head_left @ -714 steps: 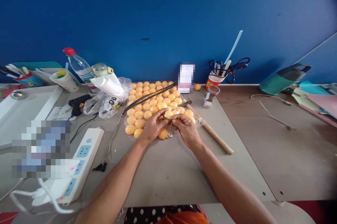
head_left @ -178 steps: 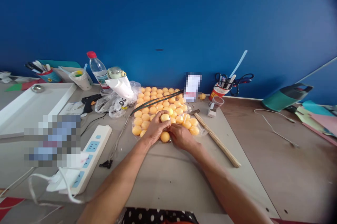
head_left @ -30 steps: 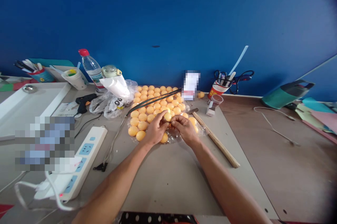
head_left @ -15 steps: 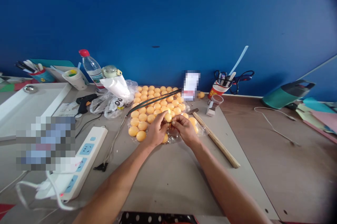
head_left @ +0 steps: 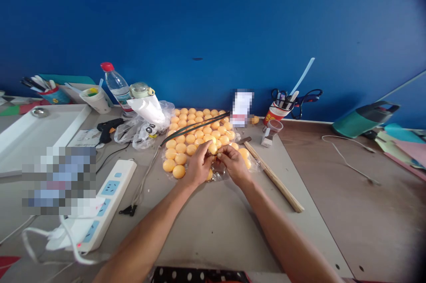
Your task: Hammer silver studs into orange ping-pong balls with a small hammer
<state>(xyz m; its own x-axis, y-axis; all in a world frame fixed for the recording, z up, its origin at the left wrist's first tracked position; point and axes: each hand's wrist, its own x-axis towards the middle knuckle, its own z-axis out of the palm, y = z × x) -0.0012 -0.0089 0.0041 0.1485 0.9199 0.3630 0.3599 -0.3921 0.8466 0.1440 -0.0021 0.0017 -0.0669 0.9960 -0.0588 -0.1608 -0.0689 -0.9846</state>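
Note:
Rows of orange balls (head_left: 191, 150), resembling table tennis balls, lie in clear plastic wrap on the table. Over their near edge both my hands meet, fingertips almost touching. My left hand (head_left: 200, 165) is closed, thumb and fingers pinched beside one ball (head_left: 212, 148); I cannot tell whether it grips that ball. With thumb and forefinger together, my right hand (head_left: 234, 165) pinches something small and dark at the same spot, too small to name. A dark flat strap (head_left: 196, 128) runs diagonally across the balls. Right of my hands lies a hammer with a wooden handle (head_left: 274, 178).
On the left are a white power strip (head_left: 111, 198), a black glue gun (head_left: 109, 128), a plastic bottle (head_left: 116, 88) and a white tray (head_left: 43, 136). A red cup of tools (head_left: 278, 112) stands back right, a green jug (head_left: 361, 119) farther right. A blue wall (head_left: 213, 30) closes the back.
Almost nothing differs. Both hands keep the same pinch at the same spot; the whole view has shifted very slightly.

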